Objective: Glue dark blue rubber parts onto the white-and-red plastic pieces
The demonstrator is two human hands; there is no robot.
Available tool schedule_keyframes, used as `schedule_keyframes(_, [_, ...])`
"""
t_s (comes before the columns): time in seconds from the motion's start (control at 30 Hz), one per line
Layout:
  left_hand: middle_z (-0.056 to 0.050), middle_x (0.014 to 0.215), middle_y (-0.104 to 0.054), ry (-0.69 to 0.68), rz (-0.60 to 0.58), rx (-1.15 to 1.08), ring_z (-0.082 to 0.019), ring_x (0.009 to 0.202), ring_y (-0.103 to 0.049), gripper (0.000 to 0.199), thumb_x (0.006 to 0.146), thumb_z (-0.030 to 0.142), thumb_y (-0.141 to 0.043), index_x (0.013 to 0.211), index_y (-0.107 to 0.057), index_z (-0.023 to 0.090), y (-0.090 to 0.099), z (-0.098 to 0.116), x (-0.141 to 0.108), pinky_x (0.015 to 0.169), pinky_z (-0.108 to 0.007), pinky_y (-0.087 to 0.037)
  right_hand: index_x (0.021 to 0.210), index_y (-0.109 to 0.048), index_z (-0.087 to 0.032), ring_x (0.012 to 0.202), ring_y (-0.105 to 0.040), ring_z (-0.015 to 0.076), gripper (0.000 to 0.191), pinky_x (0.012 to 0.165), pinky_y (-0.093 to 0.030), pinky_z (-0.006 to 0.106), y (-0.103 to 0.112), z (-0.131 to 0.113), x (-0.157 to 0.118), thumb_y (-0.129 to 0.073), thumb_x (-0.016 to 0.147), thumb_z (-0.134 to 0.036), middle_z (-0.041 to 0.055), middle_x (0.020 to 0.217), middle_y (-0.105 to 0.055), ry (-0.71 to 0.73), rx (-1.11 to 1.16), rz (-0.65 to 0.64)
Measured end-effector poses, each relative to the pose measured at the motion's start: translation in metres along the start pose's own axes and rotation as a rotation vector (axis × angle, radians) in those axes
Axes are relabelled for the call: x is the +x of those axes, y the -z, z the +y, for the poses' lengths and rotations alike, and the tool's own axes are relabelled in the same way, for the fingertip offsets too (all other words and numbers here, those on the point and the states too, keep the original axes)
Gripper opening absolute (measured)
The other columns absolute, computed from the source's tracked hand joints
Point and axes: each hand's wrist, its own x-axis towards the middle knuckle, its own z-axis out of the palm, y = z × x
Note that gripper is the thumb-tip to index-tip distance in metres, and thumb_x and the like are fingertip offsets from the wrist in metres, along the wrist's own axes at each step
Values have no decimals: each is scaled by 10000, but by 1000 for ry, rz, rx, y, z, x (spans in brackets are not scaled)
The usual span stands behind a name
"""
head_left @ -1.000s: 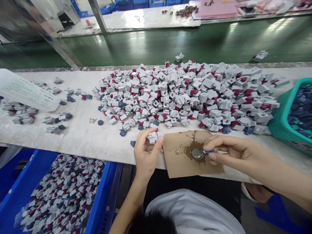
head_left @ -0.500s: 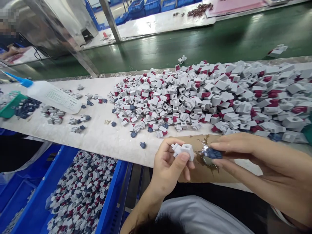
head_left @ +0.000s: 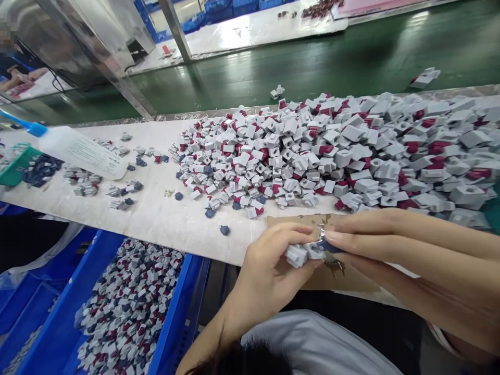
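Between the fingers of my left hand (head_left: 275,265) is a small light-grey plastic part (head_left: 299,255) with blocky ends. My right hand (head_left: 390,255) pinches a dark blue plastic piece (head_left: 327,244), mostly covered by the fingertips. The blue piece meets the right end of the grey part; whether it has gone inside cannot be made out. Both hands are above a brown cardboard sheet (head_left: 353,278) with a wet, shiny brown liquid (head_left: 336,267) on it. A large heap of grey parts with dark red pieces (head_left: 281,156) lies just beyond.
A white squeeze bottle (head_left: 78,151) with a blue nozzle lies left, near a green basket (head_left: 17,166). Loose blue pieces (head_left: 224,230) dot the white table. A blue bin (head_left: 156,354) of parts stands at lower left. Behind runs a green conveyor belt (head_left: 234,78) with two grey parts.
My right hand has moved left, bringing the blue piece against the grey part. My left hand has turned and its fingers have come over the part. The view has shifted slightly.
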Motion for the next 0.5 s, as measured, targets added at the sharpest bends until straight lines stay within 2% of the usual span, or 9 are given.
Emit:
schedule_keyframes(0.07, [-60, 907, -693, 77, -47, 8, -159, 789, -644, 143, 827, 197, -635, 968, -626, 172, 0, 4, 0, 684, -246, -510, 1321, -522, -280, 995, -624, 82, 367, 931, -487, 130, 3, 3, 2, -450, 966, -220, -3, 1150, -637, 110, 78, -142])
schedule_keyframes(0.17, [-44, 815, -691, 151, -56, 46, -137, 661, -613, 143, 834, 240, -627, 959, -640, 172, 0, 7, -1, 569, -219, -471, 1381, -440, -316, 945, -639, 112, 434, 817, -542, 159, 10, 6, 7, -397, 968, -187, 10, 1148, -625, 101, 134, -271])
schedule_keyframes(0.27, [-41, 788, -677, 164, -82, 76, -142, 651, -592, 157, 829, 275, -631, 944, -646, 169, 1, 7, 0, 574, -227, -458, 1346, -475, -339, 895, -652, 152, 429, 735, -561, 206, 15, 5, 10, -399, 950, -192, 1, 1132, -630, 94, 99, -339])
schedule_keyframes(0.43, [-19, 748, -638, 192, -249, 105, -133, 648, -561, 137, 853, 292, -595, 893, -624, 164, 6, 9, 4, 595, -219, -433, 1123, -665, -326, 849, -651, 229, 348, 662, -549, 304, 10, 5, 9, -376, 942, -260, 28, 952, -682, 118, 23, -399])
schedule_keyframes(0.5, [-7, 732, -620, 191, -299, 129, -127, 642, -552, 126, 860, 289, -580, 860, -602, 165, 8, 10, 5, 595, -212, -421, 1142, -663, -322, 835, -653, 230, 383, 623, -534, 308, 6, 9, 6, -335, 954, -263, 39, 946, -687, 127, 27, -384])
